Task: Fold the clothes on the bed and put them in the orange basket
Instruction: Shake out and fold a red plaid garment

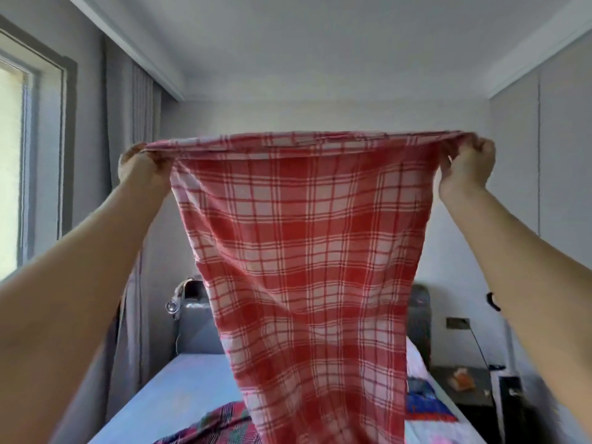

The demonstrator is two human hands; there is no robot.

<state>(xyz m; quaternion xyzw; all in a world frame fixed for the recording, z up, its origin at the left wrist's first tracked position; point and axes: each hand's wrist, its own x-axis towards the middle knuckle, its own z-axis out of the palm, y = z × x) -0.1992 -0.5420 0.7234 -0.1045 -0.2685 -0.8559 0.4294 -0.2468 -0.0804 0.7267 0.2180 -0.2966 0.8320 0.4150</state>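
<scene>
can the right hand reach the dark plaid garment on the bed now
Probably not yet: the right hand is raised high, its grip taken by a corner of the red checked cloth, which hangs in front of the dark plaid garment on the bed. Free it first.

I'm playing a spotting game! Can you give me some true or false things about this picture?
1. The left hand and right hand hold up a red cloth. True.
2. A window is on the left. True.
3. Another garment lies on the bed. True.
4. The cloth lies flat on the bed. False: it hangs in the air from its top edge.
5. The basket stands on the bed. False: no basket is in view.
6. The right hand is empty. False: it grips the cloth's corner.
</scene>
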